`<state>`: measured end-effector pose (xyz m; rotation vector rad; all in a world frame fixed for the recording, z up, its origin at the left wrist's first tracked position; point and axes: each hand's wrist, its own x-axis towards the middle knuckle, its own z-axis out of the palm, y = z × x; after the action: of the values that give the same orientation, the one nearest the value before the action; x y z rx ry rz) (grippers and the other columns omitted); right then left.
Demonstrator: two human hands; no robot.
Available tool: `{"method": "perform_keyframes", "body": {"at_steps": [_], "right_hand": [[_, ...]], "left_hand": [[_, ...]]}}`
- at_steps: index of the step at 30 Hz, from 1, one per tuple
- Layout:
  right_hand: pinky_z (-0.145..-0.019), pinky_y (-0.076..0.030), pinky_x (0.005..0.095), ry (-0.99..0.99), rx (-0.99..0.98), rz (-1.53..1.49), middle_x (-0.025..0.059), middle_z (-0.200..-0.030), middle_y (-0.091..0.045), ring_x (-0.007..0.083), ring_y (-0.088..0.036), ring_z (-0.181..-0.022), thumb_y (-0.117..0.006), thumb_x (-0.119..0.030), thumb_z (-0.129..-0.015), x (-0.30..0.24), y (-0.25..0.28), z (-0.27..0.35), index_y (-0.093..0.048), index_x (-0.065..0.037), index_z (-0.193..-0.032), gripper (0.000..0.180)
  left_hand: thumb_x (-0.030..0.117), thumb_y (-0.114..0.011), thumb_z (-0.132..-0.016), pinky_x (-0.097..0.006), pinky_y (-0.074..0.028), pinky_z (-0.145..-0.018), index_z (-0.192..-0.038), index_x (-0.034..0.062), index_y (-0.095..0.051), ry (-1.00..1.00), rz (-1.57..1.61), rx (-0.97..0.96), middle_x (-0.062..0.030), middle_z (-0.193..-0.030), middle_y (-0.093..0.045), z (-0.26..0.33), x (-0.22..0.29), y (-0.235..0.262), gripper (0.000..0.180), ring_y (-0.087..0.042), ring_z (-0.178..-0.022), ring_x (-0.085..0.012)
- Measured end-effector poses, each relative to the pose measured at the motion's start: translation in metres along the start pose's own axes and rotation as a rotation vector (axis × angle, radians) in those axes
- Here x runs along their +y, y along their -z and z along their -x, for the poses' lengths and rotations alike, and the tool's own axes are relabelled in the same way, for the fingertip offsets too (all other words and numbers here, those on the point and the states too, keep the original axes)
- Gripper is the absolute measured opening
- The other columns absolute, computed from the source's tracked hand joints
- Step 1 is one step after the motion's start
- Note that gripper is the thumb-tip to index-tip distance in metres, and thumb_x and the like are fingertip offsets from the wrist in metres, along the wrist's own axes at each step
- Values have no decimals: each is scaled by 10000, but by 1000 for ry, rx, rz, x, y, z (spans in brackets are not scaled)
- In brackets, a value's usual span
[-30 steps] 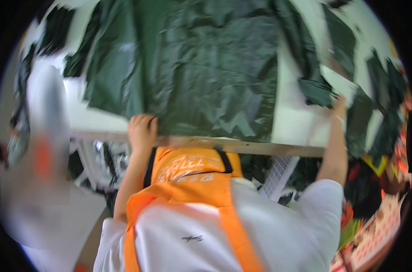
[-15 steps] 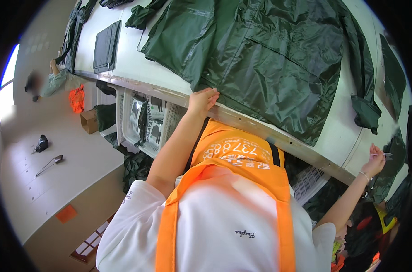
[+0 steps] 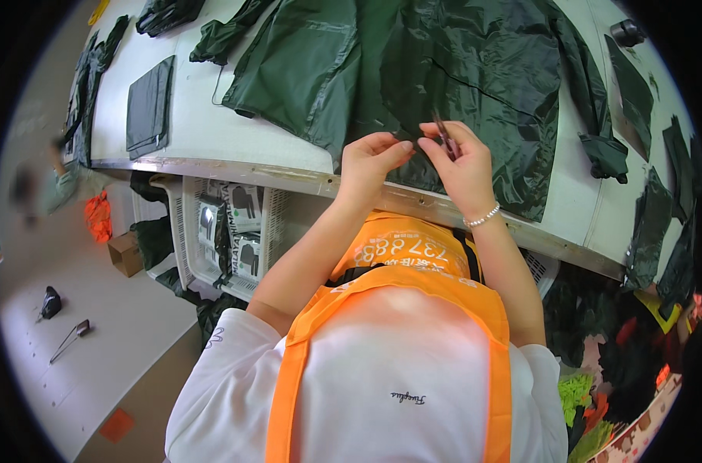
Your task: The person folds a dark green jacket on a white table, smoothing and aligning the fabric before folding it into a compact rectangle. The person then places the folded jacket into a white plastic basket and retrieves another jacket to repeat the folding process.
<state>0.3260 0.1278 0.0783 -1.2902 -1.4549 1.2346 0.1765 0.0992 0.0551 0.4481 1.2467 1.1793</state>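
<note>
A shiny dark green jacket (image 3: 474, 92) lies spread over the white table, its hem near the front edge. My left hand (image 3: 368, 166) is closed at that hem, thumb and forefinger pinching the jacket's edge; the exact spot between the tips is hard to make out. Close beside it, the fingertips nearly meeting, is my right hand (image 3: 465, 166). Its fingers wrap round small thread snips (image 3: 446, 137), whose slim blades point up and away over the jacket. Part of the snips is hidden in the palm.
A folded dark piece (image 3: 150, 106) lies on the table (image 3: 200, 127) at left. Dark fabric strips (image 3: 648, 228) lie at right. Below the edge, a white crate (image 3: 270, 208) holds packaged goods. Another person (image 3: 61, 181) is at far left.
My right hand has come from the table's right end to the hem beside my left hand, bringing the snips. The view has shifted a little.
</note>
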Motion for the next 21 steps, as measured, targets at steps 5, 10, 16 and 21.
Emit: {"method": "perform_keyframes", "body": {"at_steps": [5,10,16,21], "right_hand": [[-572,-428,218,126,37,118,51,-816,-587,94,-511,-609,-653,-38,-798,-8,-13,-8,-633,19,-845,77],[-604,-450,266,164,93,285,79,-788,-567,153,-554,-634,-614,-41,-820,-2,-22,-9,-553,28,-867,103],[-544,-346,206,-248,-69,-270,-24,-663,-450,42,-398,-608,-504,-150,-930,-13,-5,11,-520,-35,-894,121],[-529,-313,189,-270,-74,-647,-35,-645,-452,42,-383,-581,-486,-206,-951,-25,17,18,-542,-22,-950,192]], "left_hand": [[35,-667,-801,-227,-510,-724,-885,-47,-640,-89,-282,-125,-83,-835,-660,-2,16,-1,121,-632,-768,-123],[77,-634,-838,-231,-513,-718,-885,-52,-647,-79,-393,-156,-81,-824,-657,0,34,-5,138,-631,-758,-125],[90,-604,-863,-254,-533,-721,-894,-47,-635,21,-70,-233,-71,-819,-646,-13,31,-1,144,-635,-752,-140],[76,-593,-867,-260,-532,-719,-852,-28,-627,101,61,-298,-62,-794,-627,-14,36,-4,110,-634,-755,-149]]}}
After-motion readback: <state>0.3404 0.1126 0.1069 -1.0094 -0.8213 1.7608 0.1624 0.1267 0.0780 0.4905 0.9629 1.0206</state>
